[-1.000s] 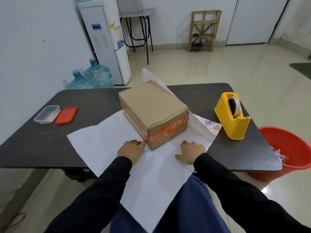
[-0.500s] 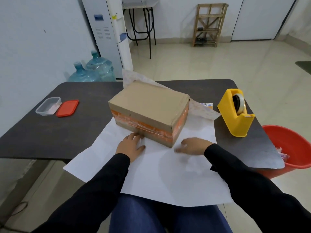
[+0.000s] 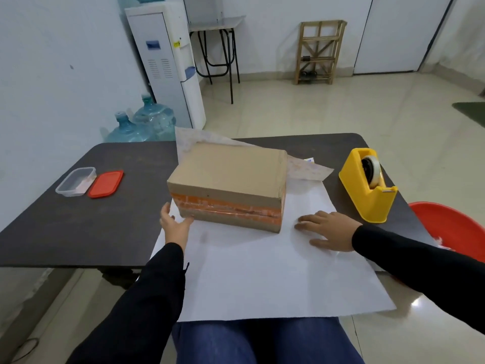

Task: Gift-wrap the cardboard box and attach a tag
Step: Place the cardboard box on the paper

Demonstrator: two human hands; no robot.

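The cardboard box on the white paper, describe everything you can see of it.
The cardboard box is plain brown, closed, rectangular, with a band of orange tape, glossy and wrinkled, across its near side. It lies flat, slightly askew, on the wrapping paper spread on the dark table; the paper's far edge stands up behind it. The left hand touches its near left corner with the thumb. The right hand rests flat on the paper, clear of it.

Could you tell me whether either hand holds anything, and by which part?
Nothing is gripped. The left hand touches the cardboard box at its near left corner; the right hand lies flat on the wrapping paper.
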